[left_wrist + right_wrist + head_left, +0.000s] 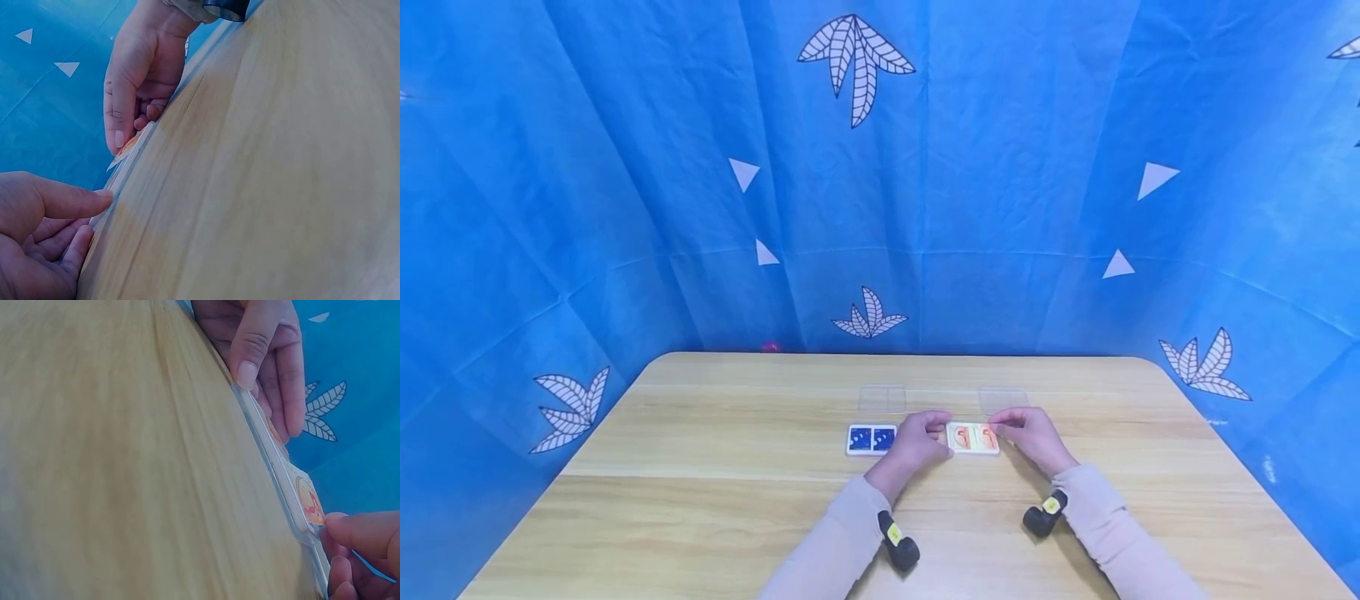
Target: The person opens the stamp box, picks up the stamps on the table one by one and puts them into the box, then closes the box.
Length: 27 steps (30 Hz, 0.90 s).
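Note:
A shallow pale case (974,452) holds two side-by-side stacks of orange and cream cards on the table. My left hand (917,440) grips its left end, thumb at the near edge and fingers towards the far side. At the opposite end, my right hand (1033,435) pinches the outer corner of a card (310,499) between thumb and forefinger. That card is tilted up from the right stack in the right wrist view. Left of my left hand lies a second case with dark blue cards (861,439), partly covered by that hand.
Two clear plastic lids, a left lid (882,398) and a right lid (1003,400), lie flat behind the cases. A blue curtain (1000,125) with leaf prints hangs around the wooden table (700,517). Small black cameras sit on both wrists.

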### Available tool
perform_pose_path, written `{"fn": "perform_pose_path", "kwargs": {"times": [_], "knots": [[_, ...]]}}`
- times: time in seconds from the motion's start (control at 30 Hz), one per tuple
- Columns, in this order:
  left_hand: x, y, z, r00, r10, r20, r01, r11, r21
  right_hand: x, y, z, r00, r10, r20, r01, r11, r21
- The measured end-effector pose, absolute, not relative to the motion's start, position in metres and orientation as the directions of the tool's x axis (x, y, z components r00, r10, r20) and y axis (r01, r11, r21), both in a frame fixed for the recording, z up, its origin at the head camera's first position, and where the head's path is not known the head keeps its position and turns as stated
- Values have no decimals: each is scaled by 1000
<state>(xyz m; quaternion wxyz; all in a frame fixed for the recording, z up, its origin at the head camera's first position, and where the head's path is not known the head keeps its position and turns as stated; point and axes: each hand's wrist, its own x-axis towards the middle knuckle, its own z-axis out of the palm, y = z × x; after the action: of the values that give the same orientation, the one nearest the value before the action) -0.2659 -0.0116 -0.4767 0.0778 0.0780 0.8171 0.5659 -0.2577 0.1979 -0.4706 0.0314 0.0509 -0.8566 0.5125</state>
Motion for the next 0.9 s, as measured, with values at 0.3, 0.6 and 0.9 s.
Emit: {"fn": "perform_pose_path", "kwargs": {"times": [0.3, 0.6, 0.9], "knots": [[-266, -12, -478, -976, 212, -51, 27, 347, 938, -259, 198, -472, -994, -53, 95, -109, 475, -873], [-266, -13, -479, -976, 214, -41, 36, 345, 938, -260, 203, -472, -991, -99, 87, -121, 429, -895], [-266, -13, -478, -976, 214, -39, 38, 347, 937, -265, 214, -469, -984, -158, 84, -143, 413, -900]]}}
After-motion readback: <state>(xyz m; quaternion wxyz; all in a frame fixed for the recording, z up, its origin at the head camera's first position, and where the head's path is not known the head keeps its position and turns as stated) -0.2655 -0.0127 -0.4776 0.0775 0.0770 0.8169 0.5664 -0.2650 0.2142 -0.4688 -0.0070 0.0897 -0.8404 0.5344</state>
